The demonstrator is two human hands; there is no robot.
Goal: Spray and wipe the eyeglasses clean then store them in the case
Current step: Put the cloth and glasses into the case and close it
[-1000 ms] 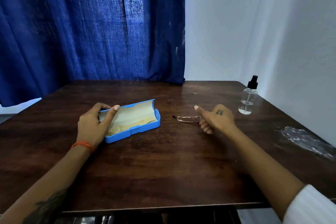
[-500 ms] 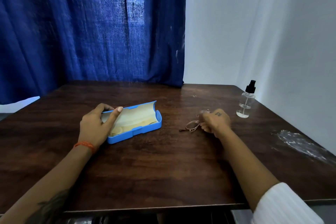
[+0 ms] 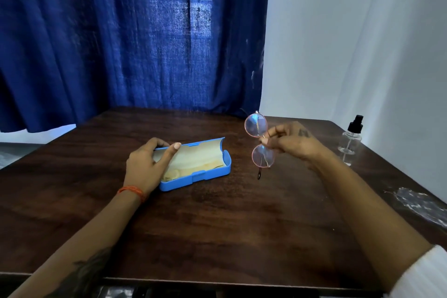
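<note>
On the dark brown wooden table [image 3: 217,225] there is one open blue plastic glasses case [image 3: 193,167], one clear plastic spray bottle with a black pump top [image 3: 350,138], and one crumpled piece of clear plastic film [image 3: 420,203]; one pair of round, thin pink-rimmed eyeglasses [image 3: 260,143] is held above it.

The case lies left of the table's middle, its lid tilted back towards the far edge. Inside it lies a pale yellow cloth [image 3: 193,161] that covers most of the lining. The spray bottle stands upright near the right edge, towards the far right corner; whether it holds liquid cannot be told. The film lies flat by the right edge, nearer the front.

The eyeglasses are off the table, right of the case and well apart from it. They hang turned on end, one lens above the other, the lenses clear and catching bluish light, with a thin arm ending in a dark tip dangling below the lower lens.

The right hand [image 3: 294,144] pinches the bridge between the two lenses with thumb and fingertips, the other fingers curled. The left hand [image 3: 147,164], an orange thread band [image 3: 131,191] at its wrist, grips the left end of the case, fingers hooked over the lid edge and thumb across the opening.
</note>
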